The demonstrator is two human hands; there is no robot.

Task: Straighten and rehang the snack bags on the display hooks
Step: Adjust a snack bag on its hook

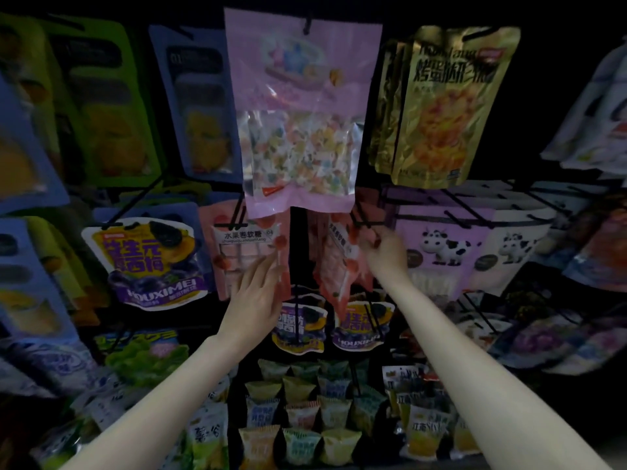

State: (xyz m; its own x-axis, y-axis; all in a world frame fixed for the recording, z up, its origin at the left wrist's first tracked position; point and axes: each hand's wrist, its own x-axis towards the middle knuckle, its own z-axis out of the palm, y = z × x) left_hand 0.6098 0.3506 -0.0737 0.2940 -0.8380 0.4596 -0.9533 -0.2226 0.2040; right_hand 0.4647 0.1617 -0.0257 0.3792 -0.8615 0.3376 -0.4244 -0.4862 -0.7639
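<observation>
At the middle row of the black wire display rack (475,212), my two hands worked on a pair of salmon-pink plastic bags of fruit roll candy. My left hand (252,293) lay spread and flat against the lower front of the left pink bag (244,245), fingers released, pressing rather than gripping; that bag hung square on its hook and faced forward. My right hand (385,247) was pinched on the upper right corner of the right pink bag (336,262), up by a black hook prong (368,223). That bag was tilted and twisted edge-on, and I could not tell whether its hole was on the prong yet.

I judged the job partly done. Above, the large pink clear-windowed bag of pastel sweets (298,120) and the gold foil bags (441,106) hung straight enough. Just below my hands, two purple prune bags (334,329) hung at slightly different angles, and the cow-printed lilac bags (444,252) to the right overlapped loosely. Those, and seating the twisted pink bag, seemed to be what was left, though the dim light hid much of the rack's edges.
</observation>
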